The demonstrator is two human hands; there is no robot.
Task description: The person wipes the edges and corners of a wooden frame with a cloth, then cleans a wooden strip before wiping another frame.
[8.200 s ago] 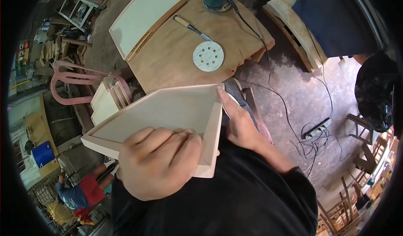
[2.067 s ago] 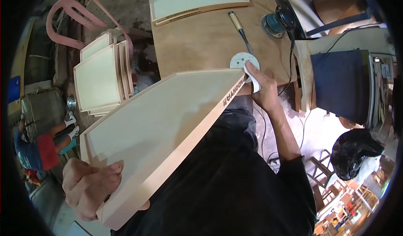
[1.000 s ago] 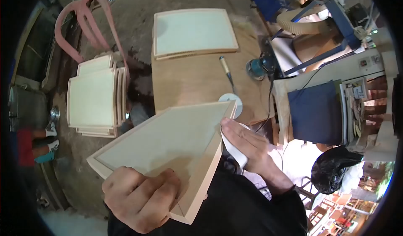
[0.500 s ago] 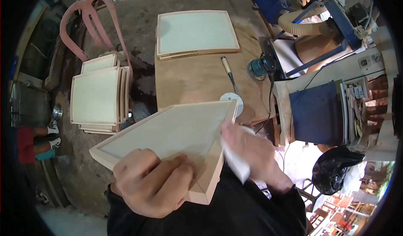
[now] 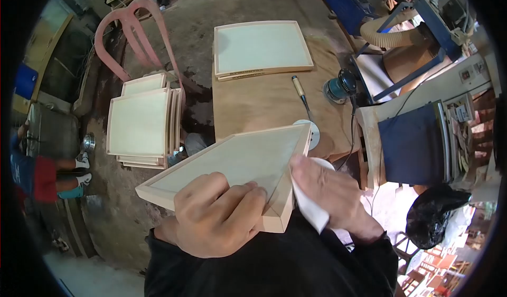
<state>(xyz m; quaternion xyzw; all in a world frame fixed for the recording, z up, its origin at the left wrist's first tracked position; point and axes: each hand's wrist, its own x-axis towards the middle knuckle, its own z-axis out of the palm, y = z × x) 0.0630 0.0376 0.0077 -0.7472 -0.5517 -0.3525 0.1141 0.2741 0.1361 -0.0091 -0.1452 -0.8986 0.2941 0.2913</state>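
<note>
A pale wooden frame with a light panel [image 5: 237, 149] is held tilted in front of my body. My left hand [image 5: 222, 218] is closed around its near side, fingers curled over the rim onto the panel. At the right edge of the frame, my right hand [image 5: 332, 194] pinches a white sheet of sandpaper [image 5: 311, 207] against the outer side. Part of that sheet is covered by the fingers. Beyond the frame, a white round disc [image 5: 313, 134] lies on the table, partly hidden, with the blade of a wooden-handled chisel [image 5: 299, 87] reaching toward it.
Framed panels [image 5: 261, 46] lie stacked on the brown-covered table [image 5: 253, 104]. A green sander [image 5: 338, 88] with its cord stands at the table's right. More frames [image 5: 137, 123] are piled on a pink chair [image 5: 140, 38] at left. Far left is another person [image 5: 45, 175].
The view has shifted, so the surroundings sit further right. The frame's near corner is higher in view. Both hands keep their hold, and more of the person at left shows.
</note>
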